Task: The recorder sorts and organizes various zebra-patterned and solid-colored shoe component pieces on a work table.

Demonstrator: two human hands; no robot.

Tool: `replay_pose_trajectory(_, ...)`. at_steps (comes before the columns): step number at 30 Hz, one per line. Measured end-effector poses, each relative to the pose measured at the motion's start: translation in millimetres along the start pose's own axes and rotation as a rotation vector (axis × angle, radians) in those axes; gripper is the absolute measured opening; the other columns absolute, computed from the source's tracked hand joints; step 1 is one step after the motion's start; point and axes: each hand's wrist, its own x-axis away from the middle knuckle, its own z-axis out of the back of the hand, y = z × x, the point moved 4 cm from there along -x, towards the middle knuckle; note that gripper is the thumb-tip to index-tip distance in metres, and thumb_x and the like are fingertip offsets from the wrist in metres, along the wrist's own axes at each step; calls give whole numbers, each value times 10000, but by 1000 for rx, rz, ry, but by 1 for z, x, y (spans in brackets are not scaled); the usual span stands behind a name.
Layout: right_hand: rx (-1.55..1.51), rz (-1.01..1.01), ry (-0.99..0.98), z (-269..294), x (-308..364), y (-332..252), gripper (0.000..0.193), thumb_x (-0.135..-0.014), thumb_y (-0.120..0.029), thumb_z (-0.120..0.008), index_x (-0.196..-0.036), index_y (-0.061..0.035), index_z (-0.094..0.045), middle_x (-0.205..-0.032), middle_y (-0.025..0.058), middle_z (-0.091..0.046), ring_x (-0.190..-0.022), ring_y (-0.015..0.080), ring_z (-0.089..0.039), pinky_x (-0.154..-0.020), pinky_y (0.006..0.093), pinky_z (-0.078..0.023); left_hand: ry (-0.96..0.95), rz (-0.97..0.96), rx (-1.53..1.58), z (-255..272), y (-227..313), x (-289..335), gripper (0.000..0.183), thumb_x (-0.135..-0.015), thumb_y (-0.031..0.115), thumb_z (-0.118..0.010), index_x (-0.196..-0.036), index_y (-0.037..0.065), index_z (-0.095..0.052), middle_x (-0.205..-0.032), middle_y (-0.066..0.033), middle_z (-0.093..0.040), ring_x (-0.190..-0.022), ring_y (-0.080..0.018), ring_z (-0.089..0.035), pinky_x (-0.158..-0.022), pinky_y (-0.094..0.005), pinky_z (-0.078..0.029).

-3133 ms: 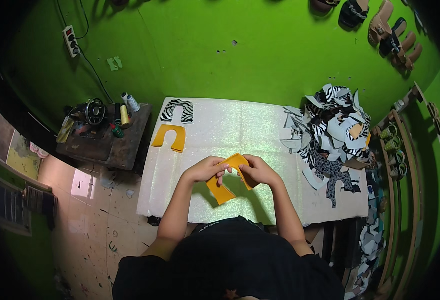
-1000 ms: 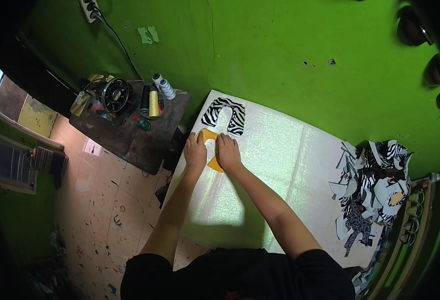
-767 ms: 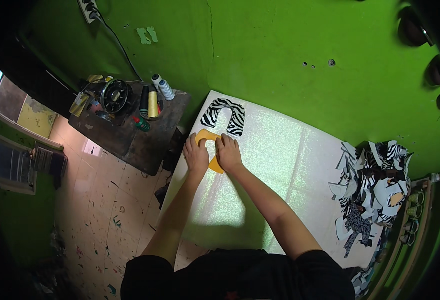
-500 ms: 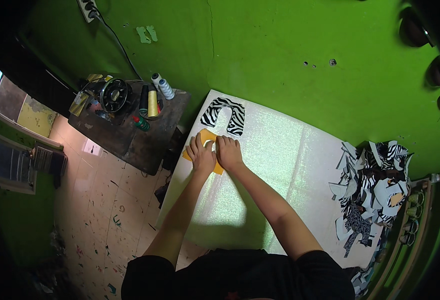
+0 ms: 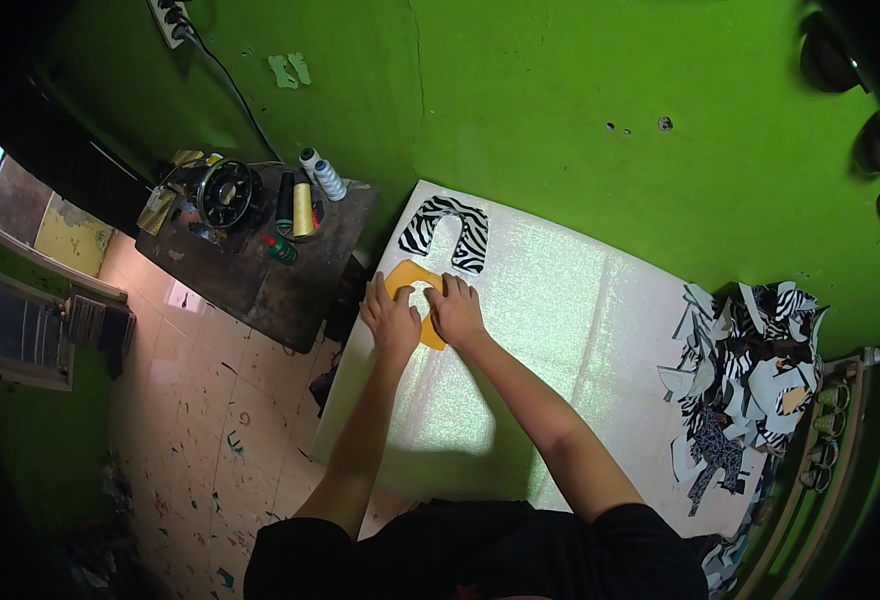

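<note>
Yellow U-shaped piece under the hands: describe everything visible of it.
The yellow U-shaped piece looks like plain, smooth sheet material with a rounded opening. It lies on the shimmering pale table cover, its curved end toward the zebra-print U-shaped piece. The left hand covers most of its left leg; the right hand touches its right leg, whose lower end shows. Its underside is hidden.

Left hand (image 5: 394, 326) and right hand (image 5: 458, 314) have brought the yellow piece (image 5: 414, 272) near the zebra-print piece (image 5: 472, 238)

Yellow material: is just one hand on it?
No, the left hand and the right hand both touch the yellow material.
</note>
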Motion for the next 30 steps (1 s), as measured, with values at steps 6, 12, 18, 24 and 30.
replay_pose_trajectory(6,-19,-36,-74,-4,-1,3,325,-738,-165,-533,-1044,-60,-501,-1186,183,-416,-1110,323,-387,-890,470,-326,22,48,21,-2,-15,1,330,-726,117,-563,-1053,156,-549,-1245,-121,-350,-1154,-297,-327,-927,-458,-275)
replay_pose_trajectory(12,16,32,-20,17,8,-6,381,-733,-179,-568,-1091,-73,-488,-1241,213,-350,-1154,363,-327,-946,482,-278,34,54,-20,-11,-20,2,331,-732,110,-560,-1061,151,-551,-1227,-116,-362,-1134,-290,-342,-919,-443,-285)
replay_pose_trajectory(18,-260,69,218,52,74,-7,397,-667,-126,-591,-1051,-78,-503,-1199,218,-373,-1121,384,-334,-946,483,-256,23,41,-21,10,-6,14,334,-740,157,-557,-1073,141,-546,-1290,-149,-285,-1219,-319,-226,-954,-505,-212)
replay_pose_trajectory(24,-233,-263,252,85,204,27,308,-672,-80,-544,-978,-107,-555,-1125,173,-433,-1085,345,-341,-931,452,-247,19,-10,130,23,22,58,363,-738,192,-560,-1095,135,-527,-1310,-174,-245,-1239,-334,-170,-978,-521,-138)
replay_pose_trajectory(30,-127,-537,382,123,309,47,262,-669,-79,-544,-930,-87,-572,-1086,171,-446,-1062,343,-349,-923,449,-251,-205,-170,358,7,98,149,346,-754,186,-565,-1093,130,-527,-1314,-179,-218,-1230,-351,-160,-986,-496,-152)
